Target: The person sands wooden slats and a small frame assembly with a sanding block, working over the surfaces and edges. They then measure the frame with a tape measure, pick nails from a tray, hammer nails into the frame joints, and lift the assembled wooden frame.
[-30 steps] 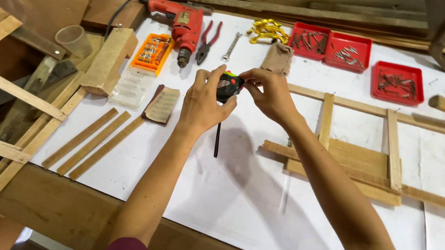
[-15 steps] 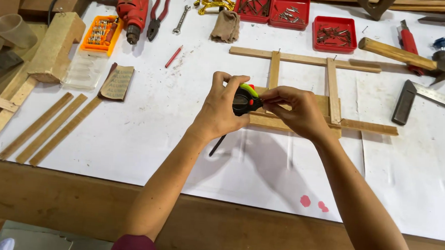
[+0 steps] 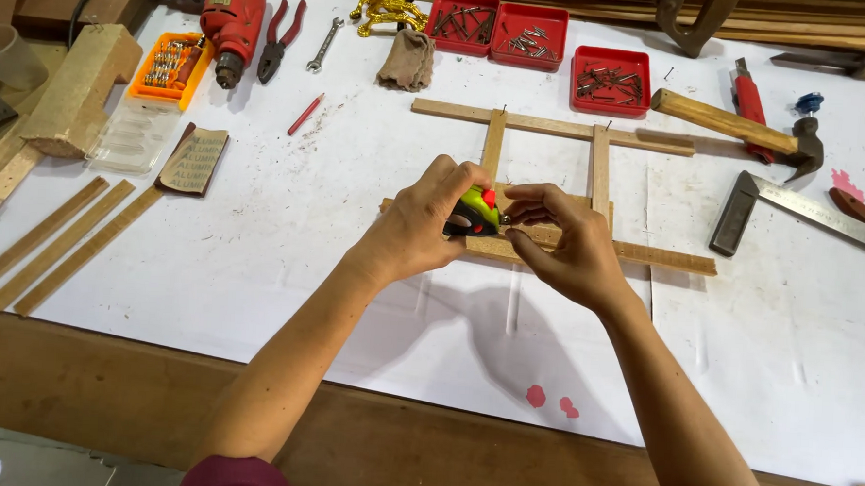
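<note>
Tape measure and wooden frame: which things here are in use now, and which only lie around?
In use: tape measure, left hand, right hand, wooden frame.
Lying about: drill, pliers, hammer, red trays, pencil.

The left hand (image 3: 424, 223) covers most of the small black-and-green tool (image 3: 477, 214), so its shape cannot be told. Both hands hide part of the wooden frame (image 3: 591, 182) beneath them. Far left of the hands, a plastic cup (image 3: 3, 54) is cut by the edge; beyond them, the red drill (image 3: 224, 10) runs off the top.
</note>
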